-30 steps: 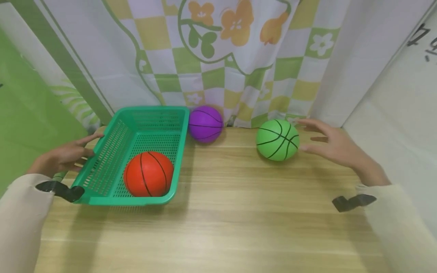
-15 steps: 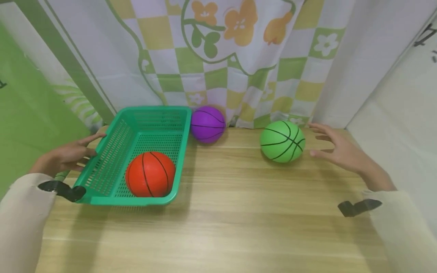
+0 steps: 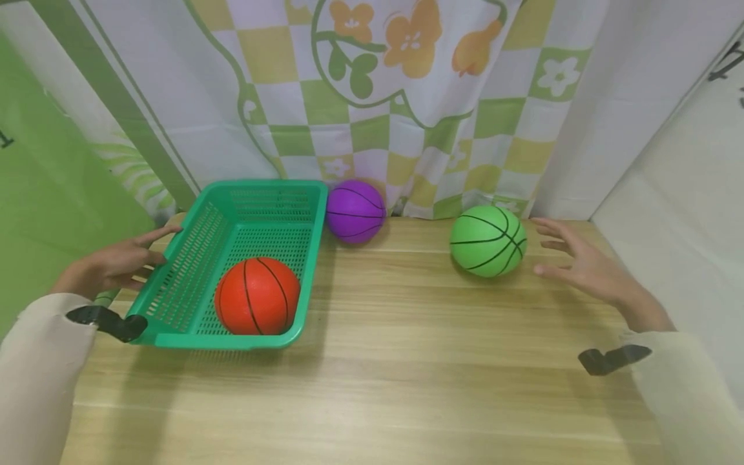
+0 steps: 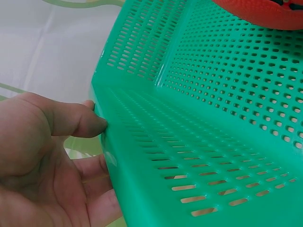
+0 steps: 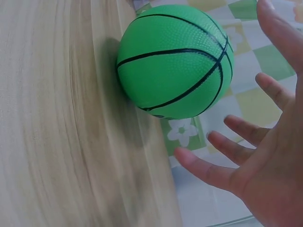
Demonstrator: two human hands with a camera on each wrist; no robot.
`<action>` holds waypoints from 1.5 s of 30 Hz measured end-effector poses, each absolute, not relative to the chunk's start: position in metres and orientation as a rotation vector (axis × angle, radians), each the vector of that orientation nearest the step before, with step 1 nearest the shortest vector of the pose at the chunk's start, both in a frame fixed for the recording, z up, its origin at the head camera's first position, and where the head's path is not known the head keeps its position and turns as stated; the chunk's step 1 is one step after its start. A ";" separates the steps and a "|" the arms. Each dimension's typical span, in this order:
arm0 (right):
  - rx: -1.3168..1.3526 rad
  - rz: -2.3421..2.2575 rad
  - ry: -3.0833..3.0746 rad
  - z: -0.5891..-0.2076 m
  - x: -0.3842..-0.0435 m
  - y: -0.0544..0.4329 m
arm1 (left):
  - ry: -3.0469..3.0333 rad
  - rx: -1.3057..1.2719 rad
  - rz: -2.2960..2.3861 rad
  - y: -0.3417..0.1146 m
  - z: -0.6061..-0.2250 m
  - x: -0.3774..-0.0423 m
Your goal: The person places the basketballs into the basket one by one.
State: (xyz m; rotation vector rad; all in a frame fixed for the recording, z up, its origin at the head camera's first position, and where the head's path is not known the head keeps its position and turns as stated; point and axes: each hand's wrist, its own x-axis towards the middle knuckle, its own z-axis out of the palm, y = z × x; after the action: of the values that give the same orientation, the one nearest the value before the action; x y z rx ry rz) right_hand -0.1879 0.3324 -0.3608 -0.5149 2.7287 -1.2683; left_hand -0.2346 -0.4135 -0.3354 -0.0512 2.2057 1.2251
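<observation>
At the right of the head view, the round green ball (image 3: 488, 241), untouched beside the wide-spread right hand (image 3: 584, 268), could be rolled away by an off-centre nudge, while at left the green basket (image 3: 221, 341) is pinched at its rim by the left hand (image 3: 119, 261).

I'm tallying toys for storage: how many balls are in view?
3: the red ball inside the green basket, the purple ball just beside it, and the green ball near the right hand.
</observation>
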 end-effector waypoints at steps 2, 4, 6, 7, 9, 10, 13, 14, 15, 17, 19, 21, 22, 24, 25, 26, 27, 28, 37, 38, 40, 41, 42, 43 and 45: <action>-0.482 -1.271 2.724 -0.363 -0.188 0.333 | 2.209 -0.052 1.221 -0.414 -0.335 -0.234; -0.448 -1.275 2.719 -0.366 -0.189 0.333 | 2.209 -0.052 1.220 -0.414 -0.335 -0.234; -0.428 -1.296 2.698 -0.369 -0.189 0.332 | 2.210 -0.050 1.217 -0.415 -0.336 -0.234; -0.422 -1.309 2.686 -0.371 -0.189 0.332 | 2.210 -0.051 1.216 -0.415 -0.336 -0.234; -0.420 -1.331 2.671 -0.374 -0.191 0.331 | 2.208 -0.051 1.216 -0.415 -0.336 -0.234; -0.424 -1.348 2.660 -0.376 -0.192 0.331 | 2.209 -0.053 1.216 -0.415 -0.336 -0.234; -0.434 -1.362 2.646 -0.378 -0.193 0.331 | 2.211 -0.051 1.210 -0.415 -0.335 -0.233; -0.432 -1.363 2.646 -0.380 -0.194 0.331 | 2.213 -0.050 1.208 -0.416 -0.335 -0.233; -0.432 -1.365 2.645 -0.381 -0.195 0.331 | 2.215 -0.052 1.208 -0.416 -0.336 -0.233; -0.420 -1.374 2.642 -0.382 -0.196 0.330 | 2.215 -0.054 1.212 -0.416 -0.336 -0.233; -0.413 -1.390 2.637 -0.385 -0.198 0.329 | 2.216 -0.057 1.215 -0.416 -0.336 -0.233; -0.426 -1.425 2.624 -0.388 -0.201 0.327 | 2.218 -0.058 1.217 -0.416 -0.335 -0.233; -0.432 -1.442 2.615 -0.390 -0.202 0.327 | 2.217 -0.056 1.216 -0.416 -0.335 -0.233; -0.440 -1.467 2.596 -0.393 -0.204 0.326 | 2.218 -0.058 1.213 -0.416 -0.335 -0.233; -0.442 -1.478 2.585 -0.395 -0.205 0.326 | 2.216 -0.058 1.212 -0.416 -0.335 -0.233; -0.440 -1.485 2.578 -0.396 -0.206 0.325 | 2.216 -0.059 1.212 -0.416 -0.335 -0.233; -0.435 -1.484 2.574 -0.397 -0.207 0.324 | 2.217 -0.059 1.210 -0.416 -0.335 -0.233; -0.432 -1.483 2.571 -0.398 -0.208 0.324 | 2.218 -0.060 1.209 -0.416 -0.334 -0.233; -0.433 -1.452 2.593 -0.400 -0.217 0.315 | 2.218 -0.069 1.218 -0.415 -0.335 -0.233; -0.417 -1.450 2.593 -0.400 -0.218 0.313 | 2.217 -0.067 1.217 -0.415 -0.335 -0.233; -0.374 -1.446 2.589 -0.400 -0.220 0.311 | 2.221 -0.060 1.211 -0.414 -0.335 -0.234; -0.361 -1.446 2.586 -0.400 -0.221 0.309 | 2.225 -0.056 1.205 -0.414 -0.335 -0.234; -0.349 -1.451 2.581 -0.400 -0.222 0.308 | 2.226 -0.053 1.202 -0.414 -0.335 -0.234; -0.343 -1.456 2.577 -0.400 -0.223 0.307 | 2.227 -0.053 1.201 -0.413 -0.335 -0.234; -0.347 -1.473 2.566 -0.401 -0.225 0.304 | 2.231 -0.051 1.196 -0.413 -0.335 -0.234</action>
State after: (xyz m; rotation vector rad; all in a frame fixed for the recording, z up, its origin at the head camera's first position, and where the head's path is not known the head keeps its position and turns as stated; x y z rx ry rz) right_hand -0.2248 0.3040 -0.4013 -0.3469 2.5659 -1.4735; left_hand -0.2343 -0.4125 -0.3345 -0.0510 2.2310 1.1963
